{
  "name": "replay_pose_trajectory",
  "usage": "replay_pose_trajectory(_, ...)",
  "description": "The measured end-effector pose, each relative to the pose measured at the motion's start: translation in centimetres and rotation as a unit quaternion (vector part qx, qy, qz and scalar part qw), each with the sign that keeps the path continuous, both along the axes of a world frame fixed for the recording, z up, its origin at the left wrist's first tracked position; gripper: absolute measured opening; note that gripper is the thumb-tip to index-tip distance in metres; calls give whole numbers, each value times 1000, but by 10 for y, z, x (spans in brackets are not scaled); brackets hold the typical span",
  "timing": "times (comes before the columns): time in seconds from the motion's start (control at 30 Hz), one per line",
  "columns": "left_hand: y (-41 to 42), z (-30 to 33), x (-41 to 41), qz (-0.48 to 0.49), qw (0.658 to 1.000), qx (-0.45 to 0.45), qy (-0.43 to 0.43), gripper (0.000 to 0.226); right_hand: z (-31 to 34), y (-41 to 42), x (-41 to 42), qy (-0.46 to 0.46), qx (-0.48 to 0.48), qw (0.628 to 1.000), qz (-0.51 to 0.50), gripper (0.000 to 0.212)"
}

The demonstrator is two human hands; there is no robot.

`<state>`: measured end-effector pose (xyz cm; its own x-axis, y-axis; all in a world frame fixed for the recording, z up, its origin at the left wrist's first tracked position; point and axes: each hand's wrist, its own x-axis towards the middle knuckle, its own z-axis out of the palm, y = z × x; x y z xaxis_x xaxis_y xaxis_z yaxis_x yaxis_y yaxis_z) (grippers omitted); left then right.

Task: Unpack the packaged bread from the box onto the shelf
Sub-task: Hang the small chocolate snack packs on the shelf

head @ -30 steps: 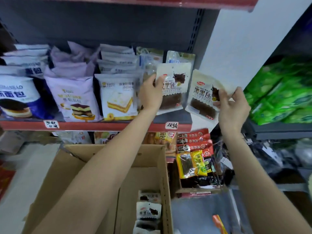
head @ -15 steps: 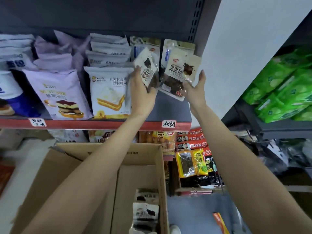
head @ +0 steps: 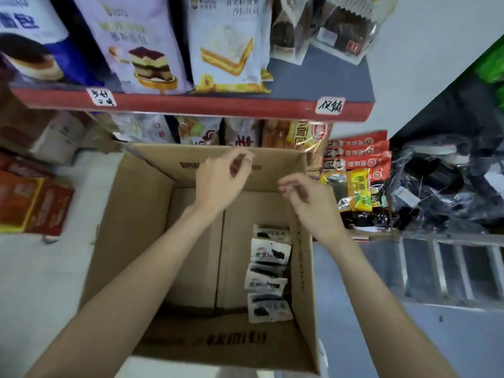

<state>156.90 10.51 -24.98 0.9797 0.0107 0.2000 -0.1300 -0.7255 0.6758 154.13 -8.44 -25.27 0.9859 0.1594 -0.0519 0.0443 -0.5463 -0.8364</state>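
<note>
Fingers (head: 246, 156) of the left hand (head: 221, 181) loosely curled, holding nothing; fingers (head: 286, 185) of the right hand (head: 311, 203) likewise slack and bare, both hovering over the open cardboard box (head: 131, 214). Inside the box, against its right wall, a row of packaged bread (head: 268, 274). Above, on the shelf (head: 207, 106), more dark bread packets (head: 343, 28) at the right end, beside a sandwich-cake bag (head: 226, 45).
</note>
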Motion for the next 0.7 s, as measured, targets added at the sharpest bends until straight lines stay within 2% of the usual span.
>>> replay_pose_trajectory(0.1, 36, -55, -32, -32, 987, 100, 121, 20, -54, 21, -16, 50, -149, 986, 49, 24)
replay_pose_trajectory(0.2, 52, -110, -62, -68, 945, 150, 284, 25, -110, 37, -30, 93, -282, 951, 85, 32)
replay_pose_trajectory(0.3, 54, -155, -82, -66, 924, 163, 340, 28, -157, 51, -49, 144, -310, 939, 32, 42)
replay_pose_trajectory(0.37, 49, -177, -90, -123, 900, 166, 384, 38, -181, 56, -60, 173, -348, 921, 14, 49)
replay_pose_trajectory(0.47, 34, -194, -105, -244, 851, 199, 419, 58, -200, 51, -70, 184, -395, 900, -13, 53)
replay_pose_trajectory(0.53, 23, -207, -116, -280, 840, 206, 416, 59, -202, 47, -71, 195, -401, 894, -26, 51)
replay_pose_trajectory(0.6, 15, -220, -124, -277, 848, 196, 407, 44, -204, 46, -70, 188, -418, 889, -20, 45)
replay_pose_trajectory(0.7, 13, -227, -127, -221, 881, 152, 391, 19, -207, 46, -66, 191, -437, 879, -1, 32)
